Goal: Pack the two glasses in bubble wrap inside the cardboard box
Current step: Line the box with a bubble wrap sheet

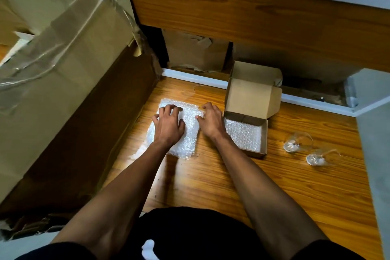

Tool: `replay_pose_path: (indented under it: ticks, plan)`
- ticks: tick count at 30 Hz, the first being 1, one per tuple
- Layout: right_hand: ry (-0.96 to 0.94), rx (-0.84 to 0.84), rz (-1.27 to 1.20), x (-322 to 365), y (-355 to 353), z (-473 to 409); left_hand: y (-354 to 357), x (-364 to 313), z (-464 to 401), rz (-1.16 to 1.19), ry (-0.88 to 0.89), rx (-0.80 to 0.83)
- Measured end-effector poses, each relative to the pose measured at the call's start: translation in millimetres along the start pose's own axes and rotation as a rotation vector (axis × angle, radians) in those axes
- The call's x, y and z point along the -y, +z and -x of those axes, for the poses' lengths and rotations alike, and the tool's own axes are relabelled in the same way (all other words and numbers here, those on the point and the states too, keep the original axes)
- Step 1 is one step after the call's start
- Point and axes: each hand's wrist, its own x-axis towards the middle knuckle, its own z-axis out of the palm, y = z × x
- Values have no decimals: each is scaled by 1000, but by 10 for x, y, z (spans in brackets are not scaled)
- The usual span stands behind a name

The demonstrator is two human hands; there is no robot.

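A sheet of bubble wrap (185, 133) lies flat on the wooden floor in front of me. My left hand (168, 125) rests on top of it with spread, slightly bent fingers. My right hand (211, 120) touches the sheet's right edge with its fingertips. Just right of my right hand stands the small cardboard box (264, 133), lid up, with another piece of bubble wrap (242, 135) lining its bottom. Two clear glasses lie on their sides on the floor further right, one (297, 142) nearer the box and one (322, 157) beyond it. Neither hand touches them.
A large taped cardboard carton (63, 95) leans along the left. A wooden panel with a white rim (253, 17) runs across the back, with cardboard (196, 53) stored under it. A grey wall (375, 143) closes the right side.
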Motion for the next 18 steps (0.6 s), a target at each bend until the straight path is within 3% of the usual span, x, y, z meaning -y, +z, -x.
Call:
replay_pose_path:
  ticks: [3, 10, 18]
  plan:
    - [34, 19, 28, -14, 33, -5, 3, 11, 18, 14, 22, -8]
    - [-47, -155, -27, 54, 19, 61, -47, 58, 30, 38, 37, -20]
    - [-27, 41, -573, 47, -266, 173, -264, 8, 23, 260, 48, -84]
